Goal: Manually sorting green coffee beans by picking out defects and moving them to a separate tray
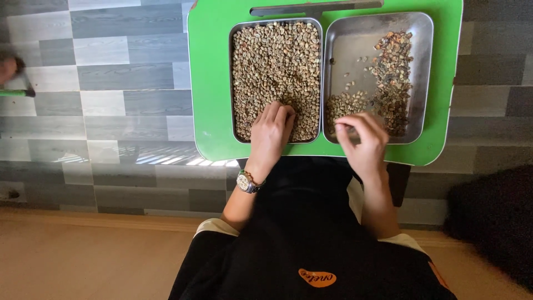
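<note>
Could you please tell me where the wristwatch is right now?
In the head view, the silver metal wristwatch sits on the left wrist, just below the near edge of the green rectangular lap table, under the left hand.

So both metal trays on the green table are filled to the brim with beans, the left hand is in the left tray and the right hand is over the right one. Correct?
Not quite. In the head view only the left tray is full of beans. The right tray is mostly bare metal, with beans in loose piles. The rest holds: green table, left hand in the left tray, right hand over the right one.
</note>
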